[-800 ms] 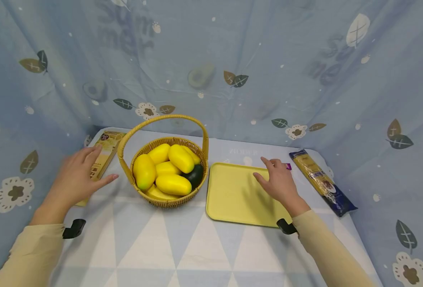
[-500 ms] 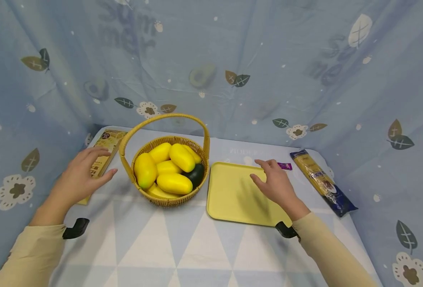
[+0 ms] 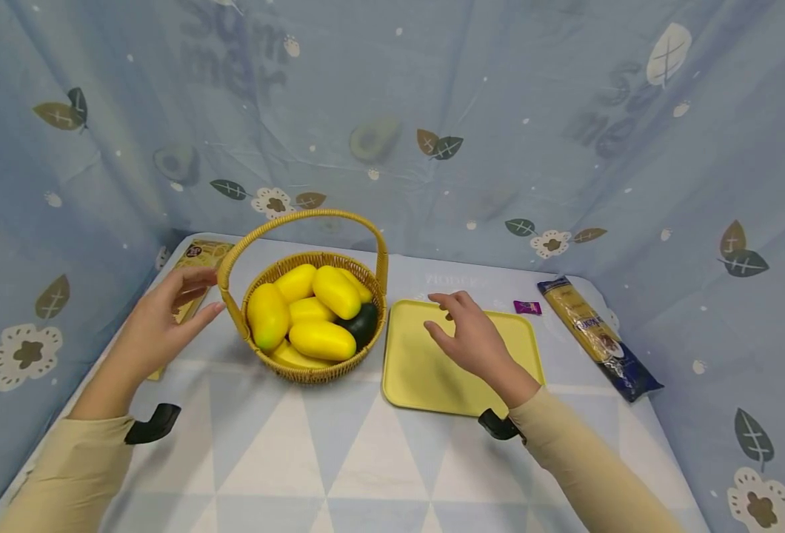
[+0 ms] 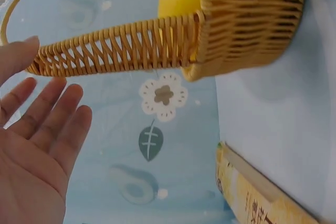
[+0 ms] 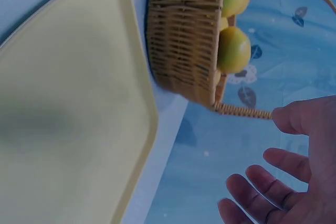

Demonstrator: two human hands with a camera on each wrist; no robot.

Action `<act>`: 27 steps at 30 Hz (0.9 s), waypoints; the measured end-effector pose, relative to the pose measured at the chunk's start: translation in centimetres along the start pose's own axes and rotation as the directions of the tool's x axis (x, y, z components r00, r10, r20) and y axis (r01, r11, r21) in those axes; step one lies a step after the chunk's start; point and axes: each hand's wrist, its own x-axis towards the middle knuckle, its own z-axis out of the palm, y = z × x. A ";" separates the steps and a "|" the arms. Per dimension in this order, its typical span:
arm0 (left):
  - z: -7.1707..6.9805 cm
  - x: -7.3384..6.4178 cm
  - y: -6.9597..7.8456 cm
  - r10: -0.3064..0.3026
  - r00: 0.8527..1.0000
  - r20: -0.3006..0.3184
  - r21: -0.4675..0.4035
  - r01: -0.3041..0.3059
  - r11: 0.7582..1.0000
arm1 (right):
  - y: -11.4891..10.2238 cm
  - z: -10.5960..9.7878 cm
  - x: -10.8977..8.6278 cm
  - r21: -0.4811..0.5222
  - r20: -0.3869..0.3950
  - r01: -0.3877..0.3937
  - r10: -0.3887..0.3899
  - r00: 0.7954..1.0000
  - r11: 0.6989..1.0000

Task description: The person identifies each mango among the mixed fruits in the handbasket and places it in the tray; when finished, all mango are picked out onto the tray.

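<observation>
A wicker basket (image 3: pixel 312 376) with a tall arched handle (image 3: pixel 322 213) stands left of the middle of the table. Several yellow mangoes (image 3: pixel 323 340) and a dark green fruit (image 3: pixel 361 326) fill it. My left hand (image 3: pixel 159 314) is beside the basket's left side, thumb and fingers spread apart, fingertips right at the foot of the handle. In the left wrist view the palm faces the basket and the fingers are relaxed. Over the yellow tray (image 3: pixel 409 370) hovers my right hand (image 3: pixel 475 340), fingers loosely bent and holding nothing, pointing toward the basket.
Behind the left hand lies a flat yellow packet (image 3: pixel 206 255). A small purple wrapped sweet (image 3: pixel 527 307) sits past the tray's back right corner. Along the right edge lies a blue and gold packet (image 3: pixel 598 337). Patterned blue curtains (image 3: pixel 392 148) enclose the table.
Both hands have come closer to the basket: the right one moved left across the tray, uncovering the purple sweet, and the left one moved right toward the handle. The basket stays put.
</observation>
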 end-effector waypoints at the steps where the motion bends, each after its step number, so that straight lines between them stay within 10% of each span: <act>1: 0.1 0.1 0.1 0.008 1.000 -0.008 -0.018 -0.008 1.000 | -0.3 0.2 0.2 0.005 0.007 0.008 -0.008 1.000 1.000; 9: 1.2 0.9 0.5 0.116 0.993 -0.001 -0.092 -0.116 0.989 | -2.3 2.3 1.8 0.053 0.074 0.079 -0.082 0.994 0.996; 27: 1.7 1.1 0.0 0.108 0.993 -0.055 -0.016 -0.109 0.994 | -5.9 5.9 6.9 0.129 0.136 0.124 -0.142 0.980 0.984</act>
